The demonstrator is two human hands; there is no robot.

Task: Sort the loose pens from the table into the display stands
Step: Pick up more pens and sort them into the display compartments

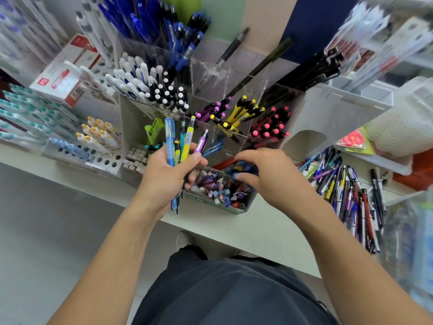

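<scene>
Shelving of pale laminate (269,233) carries everything. At its middle stands the clear acrylic compartmented display stand (236,87), holding upright pens. Right of the stand lies a loose heap of mixed pens (349,195). Just in front of the stand sits a small open box of coloured pen parts (222,188). The left hand (164,177), left of that box, grips a bunch of blue, yellow and purple pens (180,146), fingers curled round them. The right hand (269,174) hovers over the box, fingers bent and slightly spread, holding nothing visible.

Left hand (167,177) fisted upright; right hand (269,174) reaches forward, fingers (243,177) curled downward.
</scene>
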